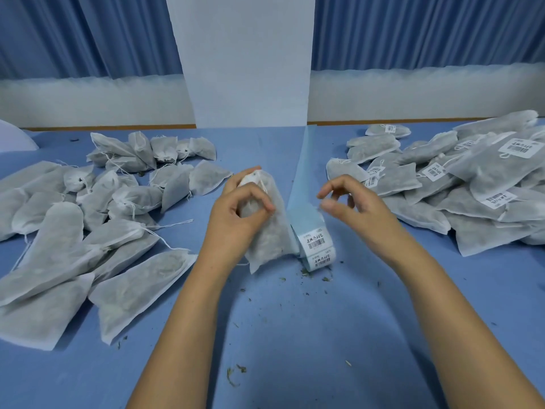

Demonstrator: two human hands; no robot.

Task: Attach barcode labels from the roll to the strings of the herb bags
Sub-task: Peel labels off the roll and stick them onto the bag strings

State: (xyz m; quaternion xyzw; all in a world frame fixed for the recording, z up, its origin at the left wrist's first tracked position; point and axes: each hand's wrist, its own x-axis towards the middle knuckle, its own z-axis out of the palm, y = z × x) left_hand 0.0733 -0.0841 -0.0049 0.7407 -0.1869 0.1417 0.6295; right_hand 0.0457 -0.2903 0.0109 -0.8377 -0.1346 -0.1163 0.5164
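Bare forearms (188,305) lead to the left hand (244,211) gripping a white mesh herb bag (265,240), neck pointing away, while the loosely curled, empty right hand (348,202) hovers nearer the white barcode-label roll (317,246) just beside it.

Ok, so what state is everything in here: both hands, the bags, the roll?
left hand, grips the herb bag near its top
herb bag, held upright, no label visible
right hand, above the roll, fingers loosely curled, nothing visibly held
label roll, on the table, partly unwound
backing strip, trailing away from the roll
left pile of bags, unlabelled
right pile of bags, labelled
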